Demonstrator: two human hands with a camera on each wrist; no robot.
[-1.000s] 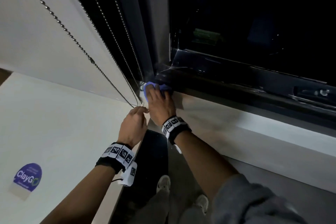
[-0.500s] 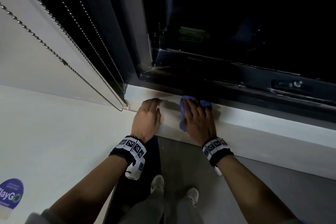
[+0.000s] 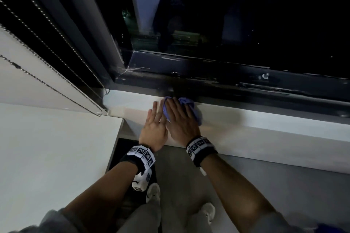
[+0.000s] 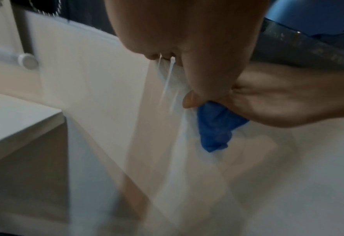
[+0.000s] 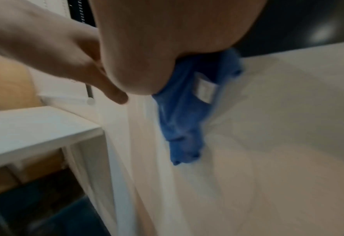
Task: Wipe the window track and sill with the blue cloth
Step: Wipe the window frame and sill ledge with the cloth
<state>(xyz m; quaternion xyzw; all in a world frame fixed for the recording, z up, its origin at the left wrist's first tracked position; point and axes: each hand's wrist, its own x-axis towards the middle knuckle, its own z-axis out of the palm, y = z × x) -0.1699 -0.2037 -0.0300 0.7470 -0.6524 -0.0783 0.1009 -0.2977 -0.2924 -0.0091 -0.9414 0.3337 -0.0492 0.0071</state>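
In the head view the blue cloth lies bunched on the white sill, right against the dark window track. My right hand lies on top of it with fingers stretched out, pressing it down. My left hand rests flat on the sill just to its left, side touching the right hand. In the right wrist view the cloth hangs out from under my palm, its white label showing. The left wrist view shows a cloth corner under the right hand.
Bead chains and a white blind hang at the left end of the sill. A white tabletop stands below them. A window latch sits in the track to the right. My shoes are on the grey floor.
The left hand let go of the bead chain, settled on the sill and slid right against the right hand. The right hand carried the cloth from the corner rightwards along the sill.
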